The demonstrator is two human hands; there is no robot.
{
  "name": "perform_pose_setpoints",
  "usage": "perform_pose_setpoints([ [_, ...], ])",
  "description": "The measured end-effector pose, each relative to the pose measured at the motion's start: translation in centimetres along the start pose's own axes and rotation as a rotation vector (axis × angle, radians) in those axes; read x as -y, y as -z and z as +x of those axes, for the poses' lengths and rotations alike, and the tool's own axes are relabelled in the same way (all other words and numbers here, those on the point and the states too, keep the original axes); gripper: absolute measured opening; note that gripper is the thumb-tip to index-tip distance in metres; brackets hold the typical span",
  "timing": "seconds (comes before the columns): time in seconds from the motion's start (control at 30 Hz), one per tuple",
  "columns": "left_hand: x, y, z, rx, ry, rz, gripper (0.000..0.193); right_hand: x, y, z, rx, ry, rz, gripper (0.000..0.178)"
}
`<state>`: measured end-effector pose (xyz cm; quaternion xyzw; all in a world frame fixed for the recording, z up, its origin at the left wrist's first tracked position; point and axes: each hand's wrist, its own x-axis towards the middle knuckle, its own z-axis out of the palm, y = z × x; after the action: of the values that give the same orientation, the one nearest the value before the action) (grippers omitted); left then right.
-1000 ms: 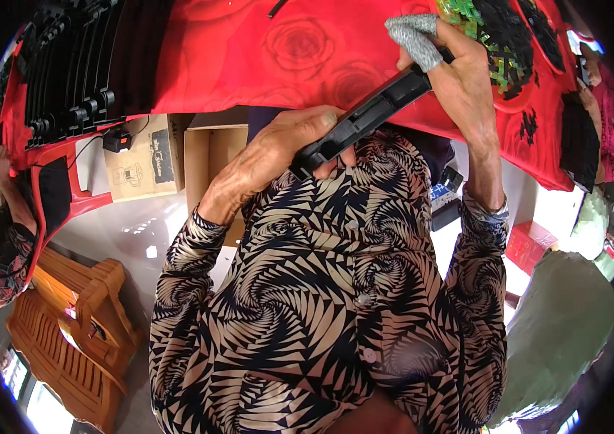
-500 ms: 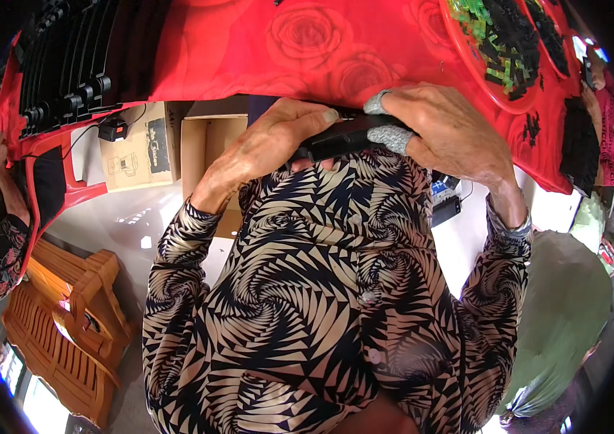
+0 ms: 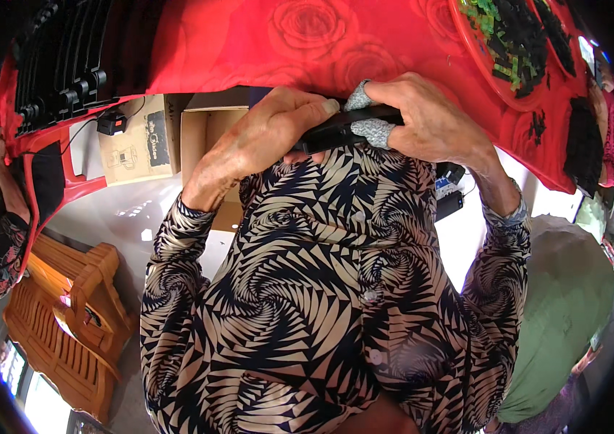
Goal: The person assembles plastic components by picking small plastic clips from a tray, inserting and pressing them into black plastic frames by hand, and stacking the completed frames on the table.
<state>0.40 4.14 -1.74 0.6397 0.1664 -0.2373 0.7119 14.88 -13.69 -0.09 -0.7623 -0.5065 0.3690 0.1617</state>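
Observation:
A long black plastic part (image 3: 332, 134) is held level in front of my body, close to the near edge of the table. My left hand (image 3: 267, 134) is closed round its left end, thumb on top and fingertips showing underneath. My right hand (image 3: 433, 119) pinches it farther right between thumb and forefinger, both wrapped in grey finger covers (image 3: 372, 132). Whether a smaller piece sits between those fingers is hidden. Beyond both hands lies the red rose-patterned tablecloth (image 3: 307, 32).
Several black plastic parts (image 3: 61, 65) are stacked at the far left. At the far right, a red tray (image 3: 477, 61) holds small green and black pieces. Cardboard boxes (image 3: 133, 148) sit under the table. A wooden chair (image 3: 68, 325), a green sack (image 3: 564, 311) and another person's arm (image 3: 10, 181) flank me.
My right hand has shifted slightly left along the black part, its covered fingers now nearer my left thumb. The part tilts a little more, right end higher. Both hands keep their grip.

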Motion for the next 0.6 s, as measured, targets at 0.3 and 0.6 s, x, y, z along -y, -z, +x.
perform_pose_setpoints([
  [0.3, 0.6, -0.5, 0.7, 0.027, -0.109, -0.092, 0.048, -0.4, 5.3, -1.8, -0.526, 0.28, 0.276, 0.037],
  [0.6, -0.3, -1.0, 0.6, -0.08, -0.195, -0.213, 0.047, -3.9, 3.6, 1.0, -1.063, 0.058, 0.32, 0.028],
])
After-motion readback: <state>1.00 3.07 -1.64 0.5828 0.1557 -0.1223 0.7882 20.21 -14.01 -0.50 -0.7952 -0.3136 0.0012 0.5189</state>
